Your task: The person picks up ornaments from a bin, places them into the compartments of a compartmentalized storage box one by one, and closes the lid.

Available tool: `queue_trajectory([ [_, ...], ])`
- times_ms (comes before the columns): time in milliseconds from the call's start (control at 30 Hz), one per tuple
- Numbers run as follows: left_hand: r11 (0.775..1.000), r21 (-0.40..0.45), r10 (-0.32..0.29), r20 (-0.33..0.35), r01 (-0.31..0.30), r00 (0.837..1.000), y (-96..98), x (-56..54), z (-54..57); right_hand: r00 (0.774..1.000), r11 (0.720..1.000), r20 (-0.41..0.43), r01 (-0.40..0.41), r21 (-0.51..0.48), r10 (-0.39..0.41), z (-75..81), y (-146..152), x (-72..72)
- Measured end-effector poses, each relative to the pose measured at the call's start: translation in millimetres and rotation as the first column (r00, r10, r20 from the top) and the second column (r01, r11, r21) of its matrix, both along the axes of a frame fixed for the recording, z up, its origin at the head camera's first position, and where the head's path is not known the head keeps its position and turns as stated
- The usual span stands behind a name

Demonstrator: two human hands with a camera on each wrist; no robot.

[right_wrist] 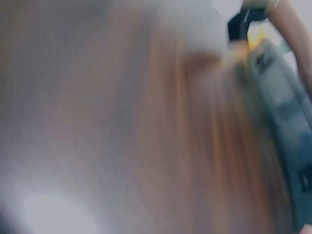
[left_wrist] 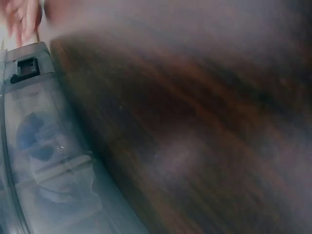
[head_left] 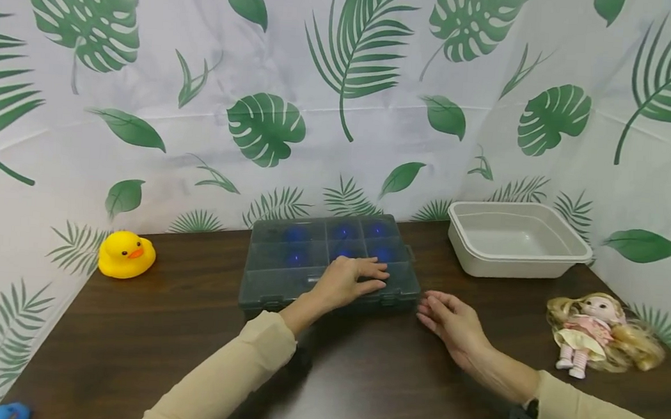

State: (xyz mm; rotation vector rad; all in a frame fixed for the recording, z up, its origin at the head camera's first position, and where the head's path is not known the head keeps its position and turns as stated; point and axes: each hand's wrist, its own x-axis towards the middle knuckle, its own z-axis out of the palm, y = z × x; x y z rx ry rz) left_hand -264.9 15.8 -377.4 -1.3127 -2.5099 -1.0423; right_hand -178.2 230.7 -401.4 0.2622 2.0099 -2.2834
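Note:
A dark translucent compartment box (head_left: 276,279) with its lid down sits at the back middle of the table. Blue spots show through several of its compartments. My left hand (head_left: 350,279) lies over the lid's front right part, its fingers loosely extended to the right. Off the box's front right corner is my right hand (head_left: 450,322), fingers bent slightly and tips right at the corner, nothing held in them. In the left wrist view the box's front side (left_wrist: 48,146) shows a black latch (left_wrist: 27,68). The right wrist view catches the blurred box front (right_wrist: 282,112).
A pale plastic tub (head_left: 516,265) stands at the back right, with a long-haired doll (head_left: 584,334) lying before it. A yellow rubber duck (head_left: 126,256) sits at the left edge. Part of a blue object (head_left: 7,411) enters the lower left corner. A leaf-patterned cloth hangs behind the table.

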Motion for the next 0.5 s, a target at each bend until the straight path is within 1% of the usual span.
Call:
queue_trajectory([
  [33, 1.000, 0.001, 0.001, -0.004, -0.001, 1.000, 0.0, -0.1, 0.3, 0.999, 0.997, 0.046, -0.002, -0.074, 0.005, 0.0, -3.0, 4.6],
  [100, 1.000, 0.003, 0.006, -0.003, -0.006, 1.000, -0.1, -0.2, 0.4, 0.992, 0.983, 0.116, -0.020, -0.182, 0.042, -0.2, -10.2, 10.8],
  [167, 1.000, -0.001, 0.008, -0.003, -0.008, 1.000, 0.3, -0.2, -0.2, 0.986, 0.972, 0.148, -0.039, -0.231, 0.075, -1.0, -18.6, 13.7],
  [233, 1.000, -0.005, 0.006, -0.008, -0.006, 1.000, 0.9, 0.1, -1.4, 0.984, 0.965, 0.160, -0.037, -0.261, 0.081, -2.3, -27.1, 15.1],
  [300, 1.000, 0.001, 0.003, 0.002, -0.003, 1.000, 1.5, 0.7, -2.2, 0.985, 0.959, 0.159, -0.016, -0.284, 0.063, -4.3, -35.4, 16.0],
  [400, 1.000, 0.016, 0.004, -0.004, -0.004, 1.000, 1.7, 1.8, -3.4, 0.989, 0.945, 0.148, 0.028, -0.325, 0.022, -7.4, -46.3, 17.0],
  [500, 1.000, 0.026, 0.009, -0.005, -0.008, 1.000, 1.4, 2.8, -4.4, 0.991, 0.929, 0.137, 0.048, -0.367, 0.003, -10.8, -55.4, 18.3],
])
